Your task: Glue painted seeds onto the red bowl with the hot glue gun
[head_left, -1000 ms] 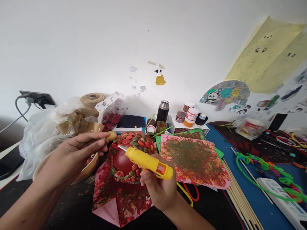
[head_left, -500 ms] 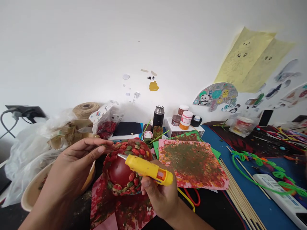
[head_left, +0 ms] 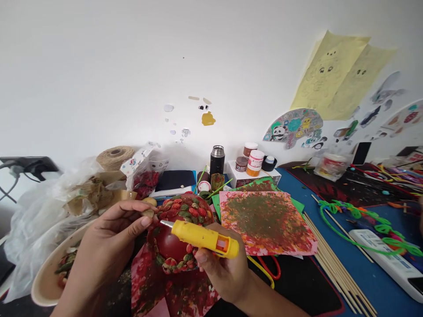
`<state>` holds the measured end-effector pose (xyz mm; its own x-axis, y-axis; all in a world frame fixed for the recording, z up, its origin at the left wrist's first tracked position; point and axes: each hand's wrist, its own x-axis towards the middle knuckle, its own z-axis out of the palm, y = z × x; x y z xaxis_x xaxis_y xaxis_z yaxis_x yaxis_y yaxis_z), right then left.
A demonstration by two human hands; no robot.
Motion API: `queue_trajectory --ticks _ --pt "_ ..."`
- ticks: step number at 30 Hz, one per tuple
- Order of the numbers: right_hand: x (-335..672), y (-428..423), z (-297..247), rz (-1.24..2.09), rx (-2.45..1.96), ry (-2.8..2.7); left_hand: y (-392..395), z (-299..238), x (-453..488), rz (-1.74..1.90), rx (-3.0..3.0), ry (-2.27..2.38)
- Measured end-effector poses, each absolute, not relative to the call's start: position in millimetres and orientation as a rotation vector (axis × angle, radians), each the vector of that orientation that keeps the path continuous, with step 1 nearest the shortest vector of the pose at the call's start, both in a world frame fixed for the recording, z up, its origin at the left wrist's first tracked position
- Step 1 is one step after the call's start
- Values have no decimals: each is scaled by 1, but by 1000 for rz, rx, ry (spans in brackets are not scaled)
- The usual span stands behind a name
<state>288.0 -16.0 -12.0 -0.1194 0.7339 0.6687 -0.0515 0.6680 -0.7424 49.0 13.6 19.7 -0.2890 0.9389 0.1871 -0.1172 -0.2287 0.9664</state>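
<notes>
My right hand (head_left: pixel 222 269) grips a yellow glue gun (head_left: pixel 202 237), its metal tip pointing left towards my left fingertips. My left hand (head_left: pixel 109 241) pinches a small shell-like piece (head_left: pixel 148 213) between thumb and forefinger, right at the gun's tip. Behind both sits a red ball (head_left: pixel 178 233) partly covered with glued red and green shells. It rests on a pink sheet splattered with red paint (head_left: pixel 172 290).
A beige bowl (head_left: pixel 49 277) with loose shells is at the lower left, plastic bags and a twine roll (head_left: pixel 115 157) behind it. A painted sheet (head_left: pixel 267 222), wooden sticks (head_left: pixel 337 264), paint jars (head_left: pixel 254 162), a black flask (head_left: pixel 217 159) and a white power strip (head_left: pixel 390 259) lie to the right.
The view shifted slightly right and down. My left fingers came closer to the glue gun's tip with the small piece; the right hand kept its hold.
</notes>
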Motion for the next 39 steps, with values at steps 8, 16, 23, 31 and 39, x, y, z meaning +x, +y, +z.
queue_trajectory --ticks 8,16,23,31,39 --pt "290 -12 -13 785 -607 -1513 6 14 49 1582 1130 1295" --pt "290 -10 -11 672 -634 -1570 3 18 58 1609 1186 1334" --pt "293 -10 -8 723 -695 -1588 0 16 62 1662 1289 1345" --pt "290 -8 -9 694 -695 -1588 -6 17 70 1678 1208 1408" --pt "291 -10 -7 681 -664 -1624 -16 18 73 1697 1231 1459"
